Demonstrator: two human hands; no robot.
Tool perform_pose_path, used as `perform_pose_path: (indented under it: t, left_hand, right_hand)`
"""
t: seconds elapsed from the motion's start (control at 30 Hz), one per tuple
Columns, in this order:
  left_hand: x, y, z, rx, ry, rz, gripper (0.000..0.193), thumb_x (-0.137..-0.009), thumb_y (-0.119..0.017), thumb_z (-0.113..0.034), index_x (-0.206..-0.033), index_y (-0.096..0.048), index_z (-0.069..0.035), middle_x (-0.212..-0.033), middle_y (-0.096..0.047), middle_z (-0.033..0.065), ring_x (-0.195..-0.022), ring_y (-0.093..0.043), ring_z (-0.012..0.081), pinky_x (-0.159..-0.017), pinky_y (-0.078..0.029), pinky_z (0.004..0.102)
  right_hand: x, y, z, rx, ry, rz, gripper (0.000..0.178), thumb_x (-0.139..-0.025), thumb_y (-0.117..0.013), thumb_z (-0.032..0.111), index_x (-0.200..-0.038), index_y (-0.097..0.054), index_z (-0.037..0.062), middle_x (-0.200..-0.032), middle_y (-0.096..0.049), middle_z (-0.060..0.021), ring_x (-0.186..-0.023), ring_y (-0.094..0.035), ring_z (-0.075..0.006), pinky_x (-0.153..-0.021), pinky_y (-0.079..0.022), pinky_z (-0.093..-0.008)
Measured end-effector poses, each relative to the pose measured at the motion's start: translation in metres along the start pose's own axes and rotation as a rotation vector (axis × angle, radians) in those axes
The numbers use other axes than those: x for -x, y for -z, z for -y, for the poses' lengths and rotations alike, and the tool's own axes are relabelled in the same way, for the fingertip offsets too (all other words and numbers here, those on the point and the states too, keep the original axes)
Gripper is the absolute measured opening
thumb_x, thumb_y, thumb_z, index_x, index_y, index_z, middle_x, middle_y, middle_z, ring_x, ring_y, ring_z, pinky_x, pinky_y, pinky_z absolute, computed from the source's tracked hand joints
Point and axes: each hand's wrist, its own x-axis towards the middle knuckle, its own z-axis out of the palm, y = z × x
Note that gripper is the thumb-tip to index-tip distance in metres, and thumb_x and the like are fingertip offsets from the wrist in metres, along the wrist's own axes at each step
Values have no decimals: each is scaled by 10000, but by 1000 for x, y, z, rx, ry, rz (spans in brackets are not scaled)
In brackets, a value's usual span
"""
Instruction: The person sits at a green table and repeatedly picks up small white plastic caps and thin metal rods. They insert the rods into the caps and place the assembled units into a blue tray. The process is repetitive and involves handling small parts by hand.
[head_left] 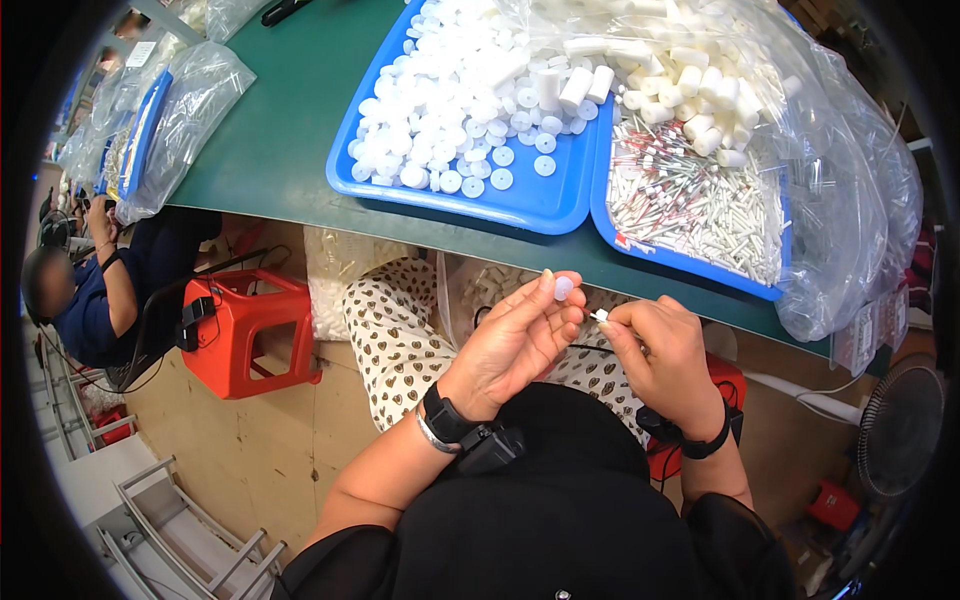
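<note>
Between the thumb and fingers of my left hand [510, 345] is a translucent white disc [563, 288]. To its right, my right hand [665, 345] pinches a small white piece [600, 315], whose exact kind is too small to make out. A short gap separates the piece from the disc. Both hands are above my lap, just below the near table edge. Many similar discs [472, 187] lie in the left blue tray [460, 207]. Thin white parts, some with red, fill the right blue tray [690, 275].
White cylinders [700, 85] sit with clear plastic bags [840, 210] on the green table [270, 130]. A red stool [245, 330] stands at left, near a seated person [110, 290]. At lower right is a black fan [900, 425].
</note>
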Motion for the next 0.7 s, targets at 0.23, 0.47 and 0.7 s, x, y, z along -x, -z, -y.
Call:
perform_pose_path:
  t: [0.23, 0.47, 0.7]
  left_hand:
    - [-3, 13, 4, 41, -62, 73, 346, -1029, -512, -332, -1145, -579, -12, -969, -613, 43, -804, -578, 111, -740, -503, 244]
    - [0, 6, 6, -36, -28, -15, 347, -1040, -470, -376, -1149, -573, -63, -956, -591, 9, -773, -519, 94, -686, -450, 246]
    - [1, 2, 6, -34, 2, 20, 352, -1031, -490, -388, -1141, -570, -64, -942, -587, 5, -763, -517, 94, -693, -450, 250]
  right_hand:
    - [9, 4, -2, -294, -280, 95, 104, -894, -658, 78, -836, -615, 4, -675, -604, -89, -572, -556, -206, -553, -427, -320]
    - [7, 8, 1, -445, -403, 121, 129, -925, -639, 87, -857, -614, -20, -679, -600, -66, -580, -511, -106, -545, -416, -269]
    - [4, 3, 1, -447, -389, 105, 145, -930, -634, 94, -861, -612, -31, -677, -607, -75, -578, -520, -104, -532, -413, -265]
